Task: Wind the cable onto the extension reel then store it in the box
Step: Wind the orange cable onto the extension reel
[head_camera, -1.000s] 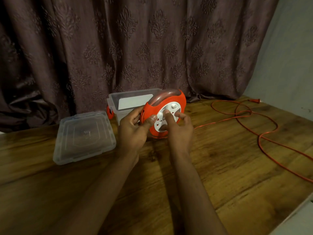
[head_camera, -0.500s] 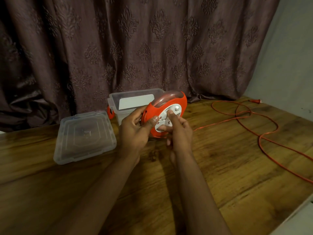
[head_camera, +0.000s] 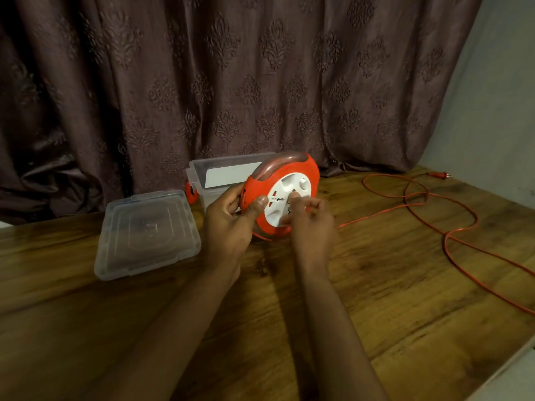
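Home room: patterned curtain [head_camera: 231, 82], wooden table [head_camera: 405, 285].

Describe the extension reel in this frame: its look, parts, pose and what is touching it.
The extension reel is a round orange casing with a translucent smoky band over its top and a white central disc facing the camera. It stands on edge on the wooden table, before the clear box. The left hand grips its left rim, thumb on the front; the right hand has fingertips at the white disc. The orange cable trails off right, mostly unwound.
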